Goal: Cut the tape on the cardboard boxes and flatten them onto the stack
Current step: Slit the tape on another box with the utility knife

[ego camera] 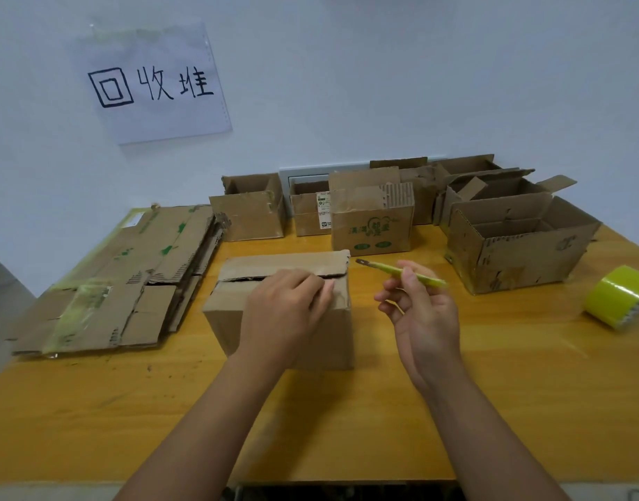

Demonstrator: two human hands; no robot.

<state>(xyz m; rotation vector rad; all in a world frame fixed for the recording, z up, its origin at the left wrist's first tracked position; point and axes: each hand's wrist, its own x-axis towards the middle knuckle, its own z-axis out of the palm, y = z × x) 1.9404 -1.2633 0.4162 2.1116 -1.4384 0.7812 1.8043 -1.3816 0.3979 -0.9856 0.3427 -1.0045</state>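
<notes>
A brown cardboard box (235,301) stands in the middle of the wooden table (94,410), its top flaps slightly parted along the seam. My left hand (285,316) rests on the box's top and front, fingers pressing near the seam. My right hand (419,312) hovers to the right of the box and holds a yellow-green utility knife (394,271), its blade end pointing left toward the box's upper right corner. A stack of flattened cardboard (122,280) lies at the left of the table.
Several open boxes (372,226) line the back by the wall, and a larger one (517,247) sits at the right. A roll of yellow tape (618,298) lies at the far right. A handwritten paper sign (155,85) hangs on the wall.
</notes>
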